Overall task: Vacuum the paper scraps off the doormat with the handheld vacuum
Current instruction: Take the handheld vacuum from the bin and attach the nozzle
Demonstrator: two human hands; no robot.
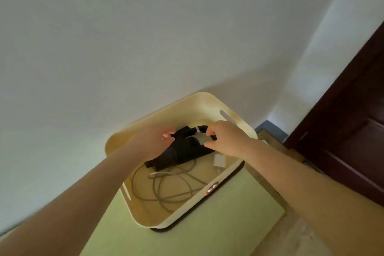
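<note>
A black handheld vacuum (pixel 182 151) lies inside a cream plastic bin (pixel 209 104), nozzle toward me and handle toward the wall. My left hand (pixel 153 139) grips the vacuum's body on its left side. My right hand (pixel 224 139) pinches the handle end, where a grey-white part shows. No doormat or paper scraps are in view.
A grey cable (pixel 166 185) lies coiled on the bin's floor, with a white charger block (pixel 219 160) beside the vacuum. The bin stands on a light green surface (pixel 218 224) against a white wall (pixel 145 37). A dark wooden door (pixel 349 131) is at the right.
</note>
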